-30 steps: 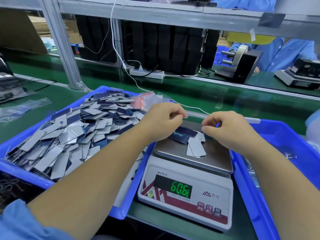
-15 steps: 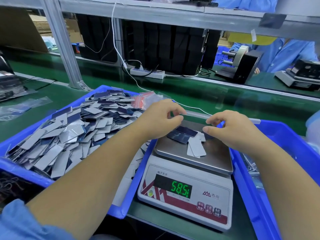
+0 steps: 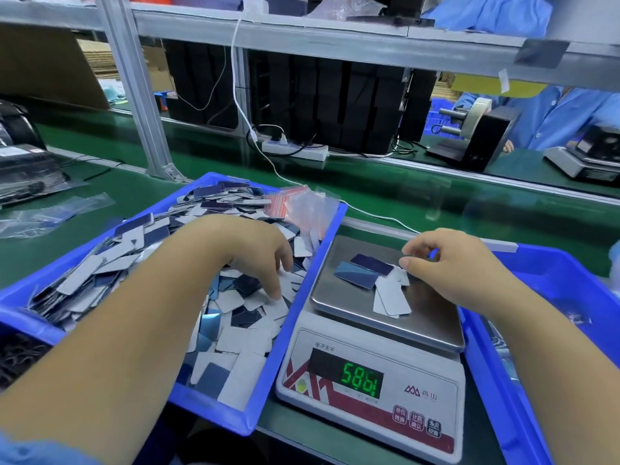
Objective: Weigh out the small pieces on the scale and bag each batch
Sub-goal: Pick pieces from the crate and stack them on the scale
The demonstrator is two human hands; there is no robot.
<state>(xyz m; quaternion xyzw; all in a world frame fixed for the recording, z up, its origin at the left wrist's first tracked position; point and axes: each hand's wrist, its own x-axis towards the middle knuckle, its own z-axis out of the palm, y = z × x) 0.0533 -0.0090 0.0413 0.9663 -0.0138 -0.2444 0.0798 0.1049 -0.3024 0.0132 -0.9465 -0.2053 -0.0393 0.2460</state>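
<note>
A white digital scale [image 3: 369, 394] stands between two blue trays, and its green display [image 3: 361, 379] reads about 58.6. A few dark blue and white flat pieces [image 3: 369, 276] lie on its steel pan [image 3: 422, 323]. The left blue tray [image 3: 214, 411] is heaped with several such pieces [image 3: 100, 273]. My left hand [image 3: 255, 253] reaches down into that heap, its straight fingers touching pieces near the tray's right wall. My right hand [image 3: 449, 263] hovers over the pan's right side with loosely curled fingers, thumb beside the white pieces; I see nothing held.
Small red-striped zip bags [image 3: 302, 206] lie at the far corner of the left tray. A second blue tray [image 3: 570, 283] sits right of the scale. Clear bags [image 3: 50, 213] lie far left. Behind are a power strip [image 3: 295, 150], a frame post [image 3: 134, 85] and a person in blue [image 3: 553, 119].
My left hand left the scale pan and went down into the left tray's heap. The reading dropped from 60.6 to about 58.6. My right hand stayed over the pan.
</note>
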